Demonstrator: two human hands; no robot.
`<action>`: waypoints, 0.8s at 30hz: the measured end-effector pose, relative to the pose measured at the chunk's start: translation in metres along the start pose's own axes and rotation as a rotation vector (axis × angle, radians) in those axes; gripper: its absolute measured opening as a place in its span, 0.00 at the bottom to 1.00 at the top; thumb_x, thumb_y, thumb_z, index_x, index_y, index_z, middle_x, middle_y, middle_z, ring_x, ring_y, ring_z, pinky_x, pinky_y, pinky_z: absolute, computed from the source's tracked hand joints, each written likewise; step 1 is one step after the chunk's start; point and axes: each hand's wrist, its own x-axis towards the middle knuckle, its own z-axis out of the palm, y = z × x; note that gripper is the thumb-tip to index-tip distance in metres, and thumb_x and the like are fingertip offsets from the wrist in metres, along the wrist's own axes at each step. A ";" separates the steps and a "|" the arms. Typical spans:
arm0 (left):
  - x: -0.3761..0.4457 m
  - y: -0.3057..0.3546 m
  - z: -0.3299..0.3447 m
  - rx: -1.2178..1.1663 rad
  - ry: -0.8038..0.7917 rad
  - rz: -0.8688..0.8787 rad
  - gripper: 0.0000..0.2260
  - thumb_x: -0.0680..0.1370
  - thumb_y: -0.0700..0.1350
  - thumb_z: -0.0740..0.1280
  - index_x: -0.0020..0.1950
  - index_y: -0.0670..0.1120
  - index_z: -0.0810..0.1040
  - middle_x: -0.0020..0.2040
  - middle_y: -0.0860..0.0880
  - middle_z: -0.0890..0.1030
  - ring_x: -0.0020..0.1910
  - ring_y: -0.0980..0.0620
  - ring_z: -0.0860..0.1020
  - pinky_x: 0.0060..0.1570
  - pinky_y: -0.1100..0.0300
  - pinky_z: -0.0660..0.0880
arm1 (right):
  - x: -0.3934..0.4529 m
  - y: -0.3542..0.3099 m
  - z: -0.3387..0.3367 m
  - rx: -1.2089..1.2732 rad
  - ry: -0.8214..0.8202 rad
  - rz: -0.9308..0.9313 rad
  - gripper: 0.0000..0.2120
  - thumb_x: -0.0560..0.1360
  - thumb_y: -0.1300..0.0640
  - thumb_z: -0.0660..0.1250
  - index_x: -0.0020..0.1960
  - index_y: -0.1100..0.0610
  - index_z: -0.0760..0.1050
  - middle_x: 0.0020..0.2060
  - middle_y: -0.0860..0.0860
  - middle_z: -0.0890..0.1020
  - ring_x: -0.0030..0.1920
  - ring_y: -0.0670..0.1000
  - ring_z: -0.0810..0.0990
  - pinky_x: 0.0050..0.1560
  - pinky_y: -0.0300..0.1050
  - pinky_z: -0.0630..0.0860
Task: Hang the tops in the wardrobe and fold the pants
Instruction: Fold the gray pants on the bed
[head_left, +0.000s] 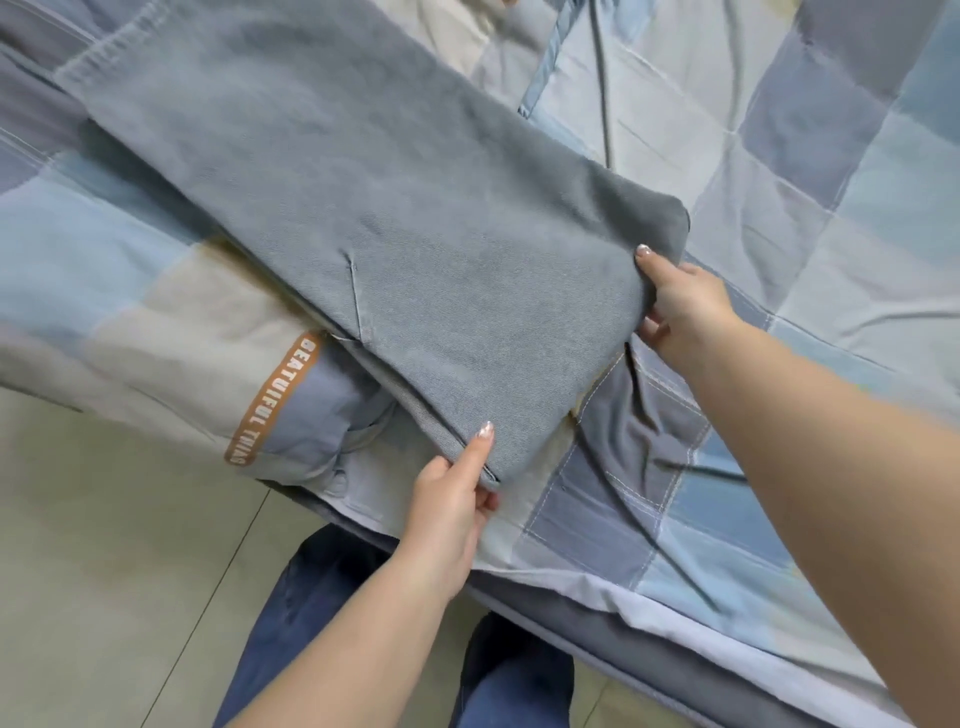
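Checked patchwork quilt (753, 156) on bed: grey denim pants (363, 218) lying folded across it. Left hand (452, 499) and right hand (680, 301) each pinching a near corner. Risk: layers slipping apart if lifted unevenly.

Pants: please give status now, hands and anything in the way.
Both hands, left and right, grip near edge of pants. Pants lie flat on quilt. Nothing in the way.

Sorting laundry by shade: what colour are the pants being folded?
The pants are a faded grey-blue denim, plain, seen best in the head view.
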 end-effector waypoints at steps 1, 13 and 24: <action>-0.005 -0.002 0.002 0.006 0.005 -0.017 0.10 0.74 0.48 0.71 0.44 0.44 0.73 0.29 0.52 0.76 0.24 0.58 0.73 0.32 0.61 0.71 | -0.005 -0.002 -0.005 0.001 0.002 -0.005 0.06 0.74 0.54 0.70 0.44 0.53 0.74 0.41 0.47 0.82 0.42 0.45 0.81 0.36 0.39 0.80; -0.120 -0.095 0.046 -0.073 -0.116 -0.370 0.12 0.74 0.49 0.72 0.53 0.45 0.76 0.42 0.46 0.81 0.33 0.52 0.77 0.32 0.62 0.69 | -0.085 -0.008 -0.156 -0.080 0.192 0.091 0.07 0.73 0.54 0.71 0.44 0.55 0.73 0.40 0.50 0.80 0.39 0.48 0.80 0.34 0.42 0.78; -0.098 0.055 0.014 -0.248 -0.147 -0.107 0.20 0.65 0.61 0.69 0.48 0.48 0.78 0.37 0.49 0.83 0.33 0.55 0.81 0.37 0.60 0.70 | -0.083 -0.071 -0.012 0.050 0.007 0.055 0.08 0.74 0.56 0.68 0.42 0.57 0.70 0.24 0.50 0.76 0.20 0.44 0.76 0.23 0.35 0.74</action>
